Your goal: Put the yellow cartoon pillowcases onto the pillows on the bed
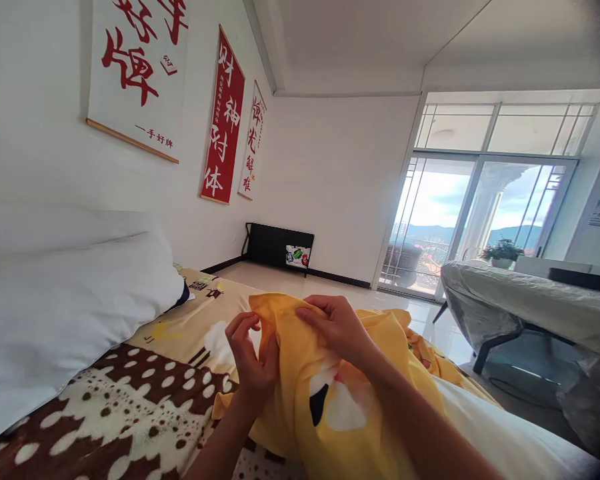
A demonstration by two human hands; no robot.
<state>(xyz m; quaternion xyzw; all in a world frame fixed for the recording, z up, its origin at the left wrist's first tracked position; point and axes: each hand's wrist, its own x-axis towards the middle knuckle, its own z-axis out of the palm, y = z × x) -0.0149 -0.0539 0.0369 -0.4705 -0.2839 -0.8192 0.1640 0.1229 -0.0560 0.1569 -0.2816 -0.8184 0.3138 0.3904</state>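
A yellow printed cloth (300, 353) with white, black and pink patches lies bunched in front of me, its upper edge lifted in folds. My left hand (254, 353) is closed at the left side of that edge, thumb and curled fingers gripping the fabric. On top, my right hand (341, 328) pinches a fold of the same cloth between thumb and fingers. Whether the cloth is a pillowcase or another cover, I cannot tell. White fabric (510, 420) shows to the right of my right forearm, partly hidden by the yellow cloth.
Below lies a bed with a brown and cream patterned sheet (145, 393). White pillows (80, 293) rest along the left wall. A plastic-wrapped table (520, 293) stands at right, before a glass sliding door (460, 207). A black folded frame (273, 245) leans against the far wall.
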